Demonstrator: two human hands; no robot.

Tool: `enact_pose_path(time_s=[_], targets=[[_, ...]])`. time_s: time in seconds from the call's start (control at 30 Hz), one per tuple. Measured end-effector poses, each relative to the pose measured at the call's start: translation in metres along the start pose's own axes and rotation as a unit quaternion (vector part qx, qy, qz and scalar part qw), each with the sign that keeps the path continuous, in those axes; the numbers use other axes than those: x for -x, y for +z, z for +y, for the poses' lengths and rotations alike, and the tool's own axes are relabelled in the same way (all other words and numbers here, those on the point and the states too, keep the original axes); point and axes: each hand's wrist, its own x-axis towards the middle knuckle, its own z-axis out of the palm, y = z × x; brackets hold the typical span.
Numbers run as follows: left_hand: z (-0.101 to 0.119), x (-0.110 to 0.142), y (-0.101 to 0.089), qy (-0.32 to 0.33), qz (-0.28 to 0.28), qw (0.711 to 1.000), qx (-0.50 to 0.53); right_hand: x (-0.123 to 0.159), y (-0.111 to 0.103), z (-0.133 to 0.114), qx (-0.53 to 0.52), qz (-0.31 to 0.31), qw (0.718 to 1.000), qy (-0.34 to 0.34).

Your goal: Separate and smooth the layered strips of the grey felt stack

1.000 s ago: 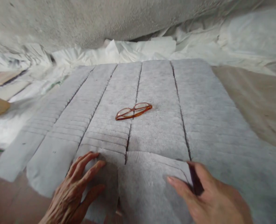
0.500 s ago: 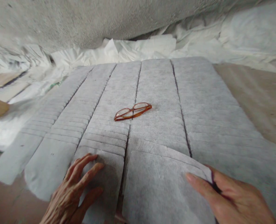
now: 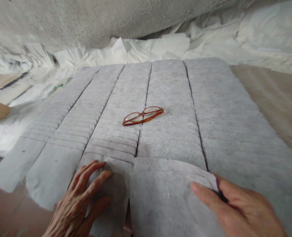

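- Head view: left hand (image 3: pixel 80 202) lies spread and flat on a sheet (image 3: pixel 108 184) of one stack, likely to pin it.
- Right hand (image 3: pixel 237 210) pinches the top sheet (image 3: pixel 165 200) of the next stack at its corner, lifting it slightly.
- Glasses (image 3: pixel 143 115) rest farther back, across two stacks, clear of both hands.

Right hand (image 3: pixel 239 210) pulled back toward the near edge since a second ago, thumb now tucked under the lifted corner of the top felt sheet (image 3: pixel 168 200), well short of the glasses (image 3: pixel 143 115). Sheet's far edge peeled up, then settled slightly lower than half a second ago.
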Motion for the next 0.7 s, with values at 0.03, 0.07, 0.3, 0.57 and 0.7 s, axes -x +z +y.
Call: enact_pose_path(time_s=[0.03,0.07,0.3,0.57,0.7], targets=[[0.0,0.0,0.0,0.001,0.002,1.0,0.001,-0.002,0.0,0.002,0.014,0.009,1.0,0.005],[-0.001,0.0,0.0,0.002,0.002,1.0,0.003,-0.003,0.001,0.005,0.029,0.027,0.999,0.009],[-0.002,0.003,0.002,0.0,0.003,1.0,0.01,-0.003,-0.001,0.006,0.052,0.039,0.998,0.014],[-0.002,0.001,0.004,0.0,0.001,1.0,0.006,0.001,0.01,-0.012,0.067,0.044,0.996,0.035],[-0.004,0.002,0.003,-0.003,0.005,1.0,-0.001,-0.001,0.012,-0.009,0.133,0.08,0.988,-0.011]])
